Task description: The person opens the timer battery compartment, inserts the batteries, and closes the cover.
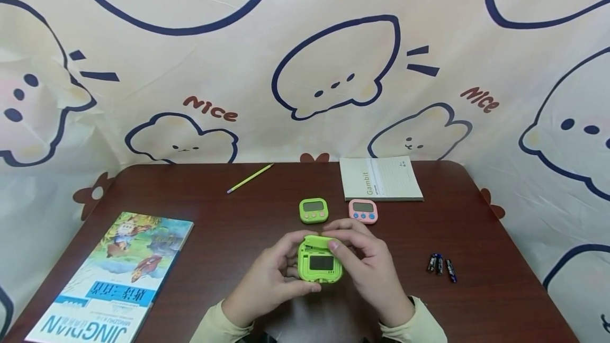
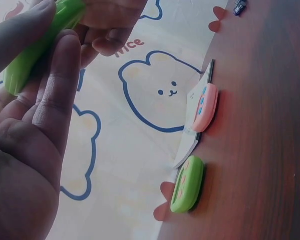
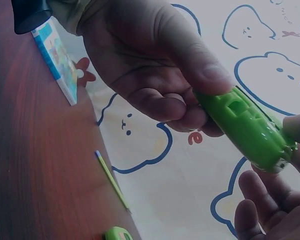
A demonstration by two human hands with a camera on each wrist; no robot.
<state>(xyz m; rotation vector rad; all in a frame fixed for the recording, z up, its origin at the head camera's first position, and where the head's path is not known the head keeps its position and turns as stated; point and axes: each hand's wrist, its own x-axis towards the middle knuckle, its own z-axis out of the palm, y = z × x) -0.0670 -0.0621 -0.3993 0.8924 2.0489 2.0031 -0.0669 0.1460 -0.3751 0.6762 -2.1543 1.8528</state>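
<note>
Both hands hold a green digital timer (image 1: 310, 275) above the table, with a dark rectangle on the side facing up. My left hand (image 1: 267, 277) grips its left edge between thumb and fingers. At the top of the timer a green flap (image 1: 318, 241) stands tilted up, and my right hand (image 1: 371, 263) pinches it with the thumb in front and fingers behind. In the right wrist view the timer (image 3: 245, 127) shows edge-on between the two hands. Just beyond the hands lie another green timer (image 1: 313, 217) and a pink timer (image 1: 363, 217), displays up.
Three small dark batteries (image 1: 439, 264) lie to the right of the hands. A notebook (image 1: 386, 184) is at the back edge, and a yellow-green pencil (image 1: 250, 178) at the back left. A colourful book (image 1: 119, 274) lies on the left of the brown table (image 1: 214, 237).
</note>
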